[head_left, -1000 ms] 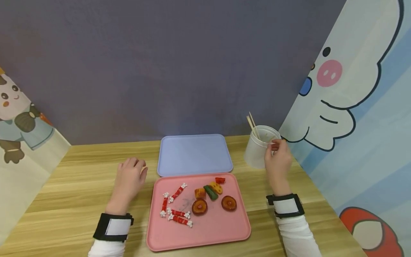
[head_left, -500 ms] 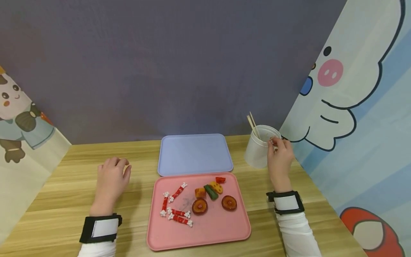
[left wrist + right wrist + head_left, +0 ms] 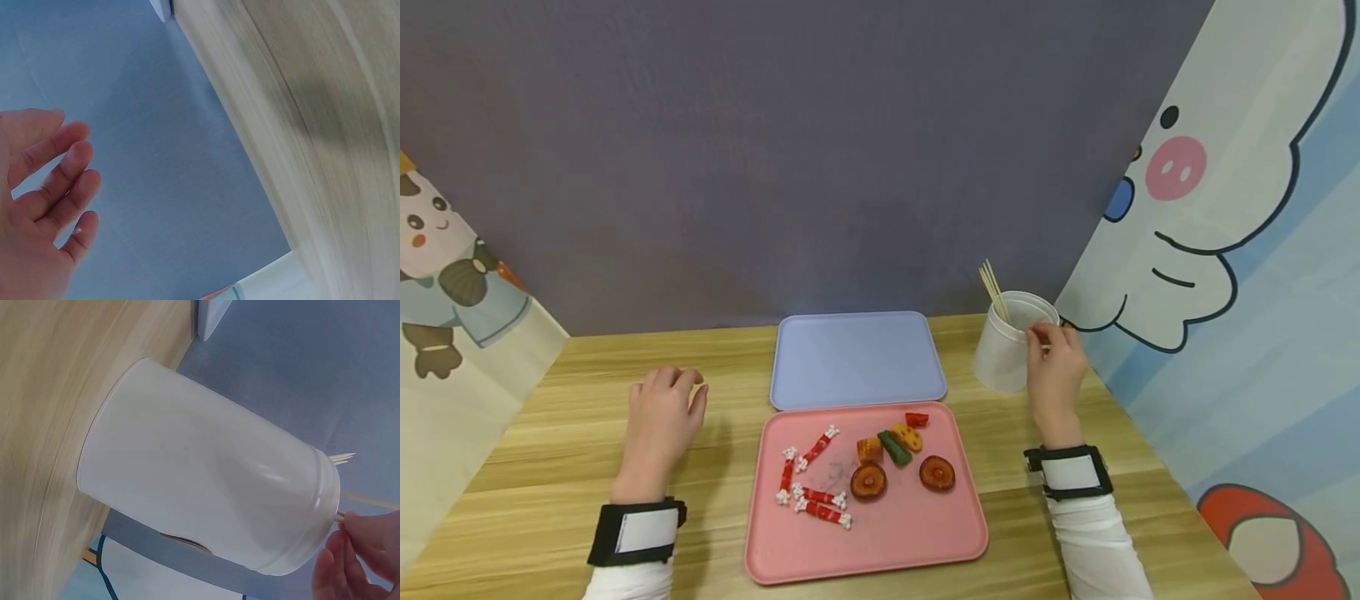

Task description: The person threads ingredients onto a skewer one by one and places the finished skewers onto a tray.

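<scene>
My right hand [image 3: 1056, 371] is at the near right rim of a white bucket [image 3: 1000, 360]. In the right wrist view, its thumb and fingertips pinch a thin wooden skewer [image 3: 340, 516] at the bucket's mouth; most of that skewer is hidden. Several pale skewers [image 3: 993, 287] lean together out of the bucket's far left side, their pointed tips upward. Off to the left, my left hand [image 3: 661, 421] hovers above the wooden table with its fingers loosely bent and nothing held.
A pink tray [image 3: 917, 546] bears red-wrapped candy-shaped pieces [image 3: 823, 512], two brown mushroom-like discs [image 3: 937, 473], a green piece [image 3: 895, 448] and other small toy foods. Behind it lies a blue tray [image 3: 857, 358], against a grey upright panel [image 3: 850, 167].
My left hand has moved left, away from the trays, then stayed still. The skewers in the bucket now stand closer together, with one more showing. My right hand has barely shifted.
</scene>
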{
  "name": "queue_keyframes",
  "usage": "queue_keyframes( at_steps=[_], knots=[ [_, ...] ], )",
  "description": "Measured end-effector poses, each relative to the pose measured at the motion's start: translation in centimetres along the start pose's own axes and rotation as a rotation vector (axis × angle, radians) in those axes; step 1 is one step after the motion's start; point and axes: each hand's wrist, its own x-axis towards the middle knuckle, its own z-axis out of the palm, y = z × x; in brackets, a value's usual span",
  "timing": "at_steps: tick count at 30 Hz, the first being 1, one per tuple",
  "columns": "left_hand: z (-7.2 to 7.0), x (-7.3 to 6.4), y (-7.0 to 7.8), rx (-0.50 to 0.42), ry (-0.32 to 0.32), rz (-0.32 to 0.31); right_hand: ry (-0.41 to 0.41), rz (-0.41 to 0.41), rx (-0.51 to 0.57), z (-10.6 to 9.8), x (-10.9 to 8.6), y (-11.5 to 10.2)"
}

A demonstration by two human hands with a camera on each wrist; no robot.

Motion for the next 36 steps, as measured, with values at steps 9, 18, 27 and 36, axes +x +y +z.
queue_keyframes(
  at_steps=[9,18,27,36],
  knots=[
    [0.2,0.0,0.2,-0.009,-0.008,-0.002,0.023,-0.019,-0.036,-0.4,0.2,-0.2],
    [0.2,0.2,0.5,-0.016,-0.026,0.005,0.048,-0.046,-0.046,-0.8,0.7,-0.6],
    [0.7,0.2,0.9,-0.014,-0.02,0.037,0.059,-0.029,-0.037,-0.9,0.6,-0.8],
    [1.6,1.1,2.7,-0.057,-0.04,0.019,0.075,-0.016,-0.018,-1.6,0.8,-1.5]
  ],
)
